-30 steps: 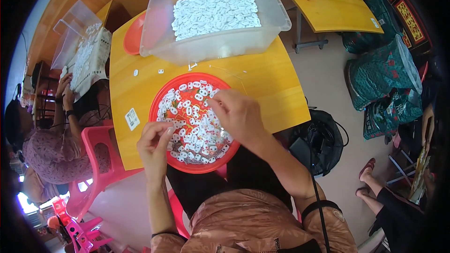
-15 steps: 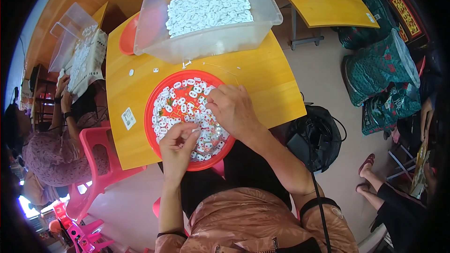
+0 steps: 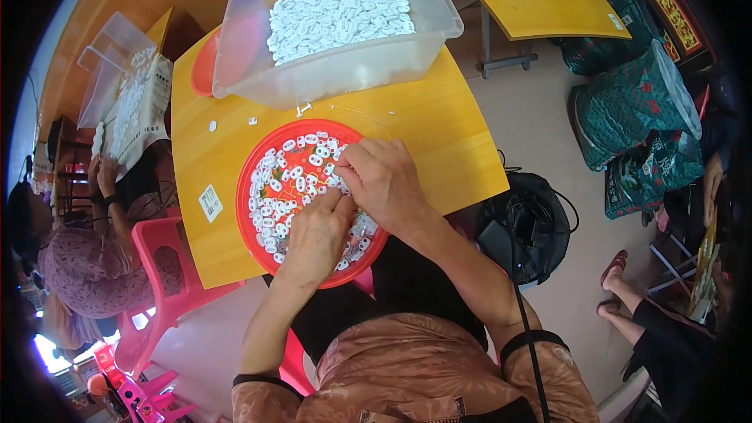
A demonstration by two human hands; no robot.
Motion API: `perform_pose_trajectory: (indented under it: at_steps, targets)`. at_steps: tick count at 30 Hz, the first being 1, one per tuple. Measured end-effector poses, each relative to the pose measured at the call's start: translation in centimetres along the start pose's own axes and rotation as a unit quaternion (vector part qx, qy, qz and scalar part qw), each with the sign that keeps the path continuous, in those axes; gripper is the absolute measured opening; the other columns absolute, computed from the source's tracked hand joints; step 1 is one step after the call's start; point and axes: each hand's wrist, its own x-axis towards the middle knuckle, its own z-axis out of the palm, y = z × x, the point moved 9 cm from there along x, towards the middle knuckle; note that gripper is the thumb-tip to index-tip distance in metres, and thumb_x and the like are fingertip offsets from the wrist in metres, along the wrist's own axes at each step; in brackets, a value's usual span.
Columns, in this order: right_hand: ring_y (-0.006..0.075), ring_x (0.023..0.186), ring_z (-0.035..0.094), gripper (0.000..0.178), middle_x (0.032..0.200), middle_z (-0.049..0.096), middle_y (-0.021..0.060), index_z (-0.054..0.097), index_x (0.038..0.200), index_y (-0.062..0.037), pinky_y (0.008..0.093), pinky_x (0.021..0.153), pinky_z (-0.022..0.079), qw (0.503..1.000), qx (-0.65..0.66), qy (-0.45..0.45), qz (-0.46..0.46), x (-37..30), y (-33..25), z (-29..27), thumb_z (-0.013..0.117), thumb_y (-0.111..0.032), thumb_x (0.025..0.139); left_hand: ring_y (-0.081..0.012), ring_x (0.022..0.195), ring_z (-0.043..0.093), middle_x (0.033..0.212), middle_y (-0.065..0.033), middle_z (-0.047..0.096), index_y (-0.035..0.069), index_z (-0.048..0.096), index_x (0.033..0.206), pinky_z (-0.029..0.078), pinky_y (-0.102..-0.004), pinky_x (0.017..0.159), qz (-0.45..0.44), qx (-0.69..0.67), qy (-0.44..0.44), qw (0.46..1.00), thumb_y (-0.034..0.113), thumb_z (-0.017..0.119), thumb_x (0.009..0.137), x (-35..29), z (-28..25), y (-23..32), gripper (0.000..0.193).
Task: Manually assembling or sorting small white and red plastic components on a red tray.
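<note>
A round red tray (image 3: pixel 244 229) rests at the near edge of the yellow table, partly over my lap. Many small white oval pieces with dark dots (image 3: pixel 270 207) are scattered in it. My left hand (image 3: pixel 317 239) is over the tray's near middle, back upward, its bent fingers drawn together toward the right hand. Whatever it pinches is hidden beneath it. Over the tray's right rim, my right hand (image 3: pixel 385 186) is closed with thumb and index finger together. What it grips is too small or covered to make out.
A clear plastic bin (image 3: pixel 345 74) heaped with white pieces (image 3: pixel 341 16) stands behind the tray. Small white connectors (image 3: pixel 304 110) and a label (image 3: pixel 210 204) lie on the yellow table (image 3: pixel 446 141). A black bag (image 3: pixel 533 231) hangs at right; another person sits at left.
My left hand has moved right and turned its back upward, close to the right hand. The white piece seen at its fingertips is now hidden. The right hand has barely moved.
</note>
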Motion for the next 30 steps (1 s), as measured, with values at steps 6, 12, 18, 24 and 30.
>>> perform_pose_trajectory:
  at_steps: [6, 12, 18, 24, 30]
  targets:
    - [0.0325, 0.077, 0.063, 0.016, 0.080, 0.064, 0.0098, 0.062, 0.084, -0.0063, 0.0440, 0.072, 0.044, 1.000, 0.000, 0.013, 0.001, 0.1, 0.1, -0.4, 0.078, -0.011, 0.086, -0.0336, 0.086, 0.068, 0.088, -0.0154, 0.061, 0.002, 0.067, 0.098, 0.056, -0.0442, 0.073, -0.005, 0.012, 0.003, 1.000, 0.002, 0.065, 0.083, -0.5, -0.3, -1.2, 0.015]
    - [0.0330, 0.077, 0.063, 0.016, 0.080, 0.064, 0.0099, 0.062, 0.084, -0.0062, 0.0439, 0.072, 0.045, 1.000, 0.005, 0.007, -0.006, -0.2, -0.4, -0.3, 0.078, -0.011, 0.086, -0.0302, 0.085, 0.066, 0.091, -0.0130, 0.058, 0.003, 0.065, 0.102, 0.055, -0.0421, 0.075, 0.071, 0.097, -0.041, 0.992, 0.005, 0.064, 0.086, -0.4, 0.1, 0.3, 0.016]
    - [0.0335, 0.078, 0.064, 0.017, 0.080, 0.065, 0.0101, 0.062, 0.085, -0.0061, 0.0451, 0.072, 0.046, 1.000, 0.018, 0.018, -0.004, 0.0, -0.6, -0.9, 0.078, -0.010, 0.085, -0.0318, 0.083, 0.065, 0.092, -0.0151, 0.058, 0.002, 0.063, 0.104, 0.055, -0.0435, 0.074, 0.061, 0.092, -0.014, 0.994, 0.005, 0.064, 0.091, -0.6, 0.0, -1.3, 0.014]
    - [0.0326, 0.083, 0.065, 0.012, 0.085, 0.066, 0.0107, 0.065, 0.086, -0.0069, 0.0451, 0.077, 0.045, 0.999, 0.019, -0.012, 0.032, 0.0, 0.3, -0.5, 0.076, -0.012, 0.087, -0.0372, 0.078, 0.068, 0.091, -0.0179, 0.065, -0.001, 0.066, 0.099, 0.055, -0.0420, 0.068, -0.042, -0.087, 0.076, 0.992, 0.002, 0.070, 0.094, -1.3, -2.8, -3.8, 0.007]
    - [0.0331, 0.079, 0.064, 0.018, 0.081, 0.066, 0.0094, 0.062, 0.085, -0.0063, 0.0445, 0.071, 0.045, 1.000, 0.021, 0.004, 0.015, 0.0, -0.4, -0.3, 0.080, -0.011, 0.085, -0.0371, 0.078, 0.068, 0.087, -0.0161, 0.063, -0.001, 0.068, 0.098, 0.056, -0.0468, 0.067, -0.018, -0.064, 0.043, 0.997, 0.002, 0.071, 0.090, -0.4, -1.3, -2.0, 0.008]
